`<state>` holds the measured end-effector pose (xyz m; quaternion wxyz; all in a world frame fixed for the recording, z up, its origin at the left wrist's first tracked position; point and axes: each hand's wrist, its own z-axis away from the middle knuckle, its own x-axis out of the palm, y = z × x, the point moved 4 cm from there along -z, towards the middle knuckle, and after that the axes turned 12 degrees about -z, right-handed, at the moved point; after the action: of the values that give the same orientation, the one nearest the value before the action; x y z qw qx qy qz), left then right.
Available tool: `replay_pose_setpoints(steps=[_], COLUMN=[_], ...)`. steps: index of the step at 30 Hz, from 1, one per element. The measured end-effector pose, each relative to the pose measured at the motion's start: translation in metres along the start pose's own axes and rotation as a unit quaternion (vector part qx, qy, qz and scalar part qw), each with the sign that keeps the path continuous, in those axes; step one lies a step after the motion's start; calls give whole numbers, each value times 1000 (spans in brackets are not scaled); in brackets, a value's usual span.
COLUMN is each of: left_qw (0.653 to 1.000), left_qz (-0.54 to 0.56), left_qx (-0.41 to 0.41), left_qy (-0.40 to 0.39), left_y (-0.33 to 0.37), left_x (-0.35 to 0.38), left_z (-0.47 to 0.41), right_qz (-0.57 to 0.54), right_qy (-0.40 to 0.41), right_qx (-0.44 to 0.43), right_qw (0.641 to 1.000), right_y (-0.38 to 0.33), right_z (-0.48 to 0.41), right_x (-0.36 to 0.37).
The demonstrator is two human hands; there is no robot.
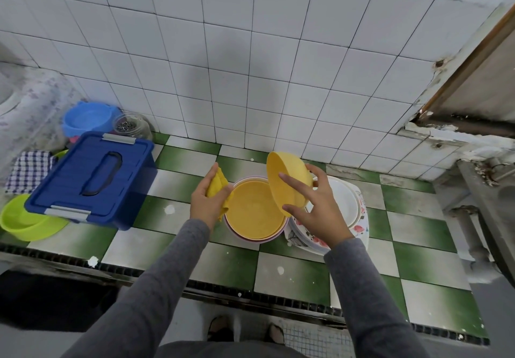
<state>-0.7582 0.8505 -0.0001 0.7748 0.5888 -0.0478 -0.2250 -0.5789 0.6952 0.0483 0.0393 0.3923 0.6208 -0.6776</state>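
1. Your right hand (315,212) grips the tipped yellow bowl (287,173).
2. Your left hand (207,201) squeezes the yellow cloth (217,182).
3. Wiping looks about done; the bowl stack (255,212) below your hands likely gets it next.

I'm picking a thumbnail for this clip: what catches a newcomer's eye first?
The yellow bowl, held tilted in the right hand at centre, by a stack of bowls on the green-and-white checked counter. Beside it the left hand grips a matching yellow cloth. At left sits a big blue lidded box.
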Motion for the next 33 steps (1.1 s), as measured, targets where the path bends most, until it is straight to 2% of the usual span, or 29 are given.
replay_pose_setpoints(steps=[12, 16, 22, 24, 26, 29, 31, 33], left_qw=[1000, 1000, 998, 996, 989, 953, 920, 908], left_qz=[-17, -18, 57, 53, 12, -153, -274, -341], left_qx=[-3, 4, 12, 60, 138, 251, 276, 242], left_qy=[8, 12, 36, 47, 59, 66, 45, -15], left_y=[-2, 0, 20, 37, 56, 72, 74, 66], left_x=[-1, 1, 12, 22, 33, 49, 62, 73], left_z=[-2, 0, 5, 12, 18, 19, 20, 24], right_qz=[5, -140, -348, -393, -420, -425, -407, -391], right_qy=[2, 21, 130, 136, 128, 112, 117, 119], right_qx=[-5, 31, 122, 142, 141, 126, 109, 95], right_qw=[1000, 989, 920, 898, 887, 889, 899, 908], right_y=[-2, 2, 8, 0, -14, -30, -35, -37], right_z=[-3, -1, -1, -3, -7, -13, -17, -19], right_x=[2, 1, 15, 24, 30, 36, 36, 35])
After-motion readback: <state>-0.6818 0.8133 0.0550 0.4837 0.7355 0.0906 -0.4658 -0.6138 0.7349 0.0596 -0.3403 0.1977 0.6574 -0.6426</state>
